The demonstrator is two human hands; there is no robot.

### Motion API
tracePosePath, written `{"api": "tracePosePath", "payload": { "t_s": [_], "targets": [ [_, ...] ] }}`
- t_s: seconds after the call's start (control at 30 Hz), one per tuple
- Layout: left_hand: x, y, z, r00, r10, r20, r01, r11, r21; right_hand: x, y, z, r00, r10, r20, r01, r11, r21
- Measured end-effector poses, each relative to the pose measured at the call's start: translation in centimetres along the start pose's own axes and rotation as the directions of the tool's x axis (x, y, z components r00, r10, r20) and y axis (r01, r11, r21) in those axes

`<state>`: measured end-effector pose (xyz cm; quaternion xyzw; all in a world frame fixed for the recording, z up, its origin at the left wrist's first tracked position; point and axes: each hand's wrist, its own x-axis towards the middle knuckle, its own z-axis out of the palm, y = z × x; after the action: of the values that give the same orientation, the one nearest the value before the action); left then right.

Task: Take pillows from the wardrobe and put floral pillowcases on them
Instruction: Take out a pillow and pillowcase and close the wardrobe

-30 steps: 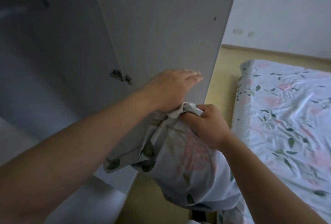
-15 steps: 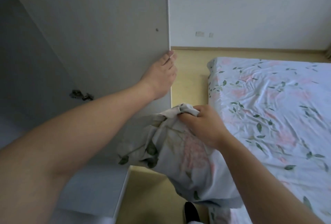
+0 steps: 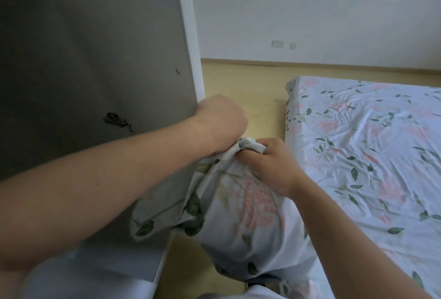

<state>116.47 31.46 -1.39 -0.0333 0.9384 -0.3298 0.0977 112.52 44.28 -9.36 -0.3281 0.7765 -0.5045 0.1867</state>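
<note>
A pillow in a floral pillowcase [image 3: 250, 222] hangs in front of me, beside the open wardrobe door [image 3: 100, 64]. My right hand [image 3: 269, 167] is shut on the bunched open end of the pillowcase and holds the pillow up. My left hand [image 3: 220, 120] is curled into a fist at the door's outer edge, just above that bunched end. Its fingertips are hidden, so I cannot tell whether they touch the door or the fabric. A loose flap of the pillowcase droops to the left under my left forearm.
A bed with a floral sheet [image 3: 372, 155] fills the right side. A strip of wooden floor [image 3: 245, 83] runs between door and bed up to the white wall [image 3: 310, 7]. A metal hinge [image 3: 117, 120] sits on the door's inner face.
My left hand was flat on the door with its fingertips at the edge. It has curled into a fist and dropped toward the pillowcase. The view has turned right, and my right hand's grip is unchanged.
</note>
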Motion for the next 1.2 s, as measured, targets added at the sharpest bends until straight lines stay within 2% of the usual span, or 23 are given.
{"api": "tracePosePath", "payload": {
  "t_s": [0.1,0.2,0.27,0.4,0.5,0.67,0.73,0.83,0.93,1.2],
  "targets": [
    [-2.9,-0.1,1.2,0.998,-0.009,0.059,0.010,1.000,-0.017,-0.4,-0.6,1.5,0.992,-0.039,0.119,0.044,0.998,-0.043],
    [-5.8,-0.2,2.7,1.000,0.026,0.018,-0.026,1.000,0.015,-0.6,-1.0,3.4,0.974,-0.074,0.213,0.083,0.996,-0.033],
    [-7.4,-0.3,3.6,1.000,-0.001,0.030,0.000,0.999,0.037,-0.6,-1.4,4.5,0.960,-0.105,0.260,0.116,0.993,-0.027],
    [-10.5,-0.7,6.2,0.962,-0.202,0.183,0.196,0.979,0.050,-0.8,-2.5,6.3,0.938,-0.144,0.314,0.154,0.988,-0.006],
    [-13.0,-1.3,9.0,0.886,-0.367,0.285,0.354,0.930,0.098,-0.8,-3.2,7.4,0.926,-0.178,0.332,0.170,0.984,0.051],
    [-17.3,-3.6,15.4,0.815,-0.454,0.359,0.462,0.884,0.071,-0.3,-4.5,10.6,0.907,-0.217,0.361,0.218,0.975,0.038],
    [-19.0,-4.5,17.5,0.807,-0.471,0.356,0.452,0.881,0.141,-0.2,-5.0,11.6,0.908,-0.228,0.351,0.222,0.973,0.059],
    [-21.0,-5.8,20.1,0.835,-0.466,0.292,0.415,0.883,0.221,0.1,-6.1,13.3,0.914,-0.229,0.334,0.211,0.973,0.090],
    [-21.9,-6.8,21.4,0.865,-0.450,0.223,0.397,0.885,0.244,0.1,-7.1,14.6,0.916,-0.229,0.329,0.216,0.974,0.075],
    [-24.4,-9.5,25.4,0.889,-0.426,0.168,0.373,0.886,0.274,0.1,-8.6,16.5,0.923,-0.212,0.321,0.203,0.977,0.062]
  ]
}}
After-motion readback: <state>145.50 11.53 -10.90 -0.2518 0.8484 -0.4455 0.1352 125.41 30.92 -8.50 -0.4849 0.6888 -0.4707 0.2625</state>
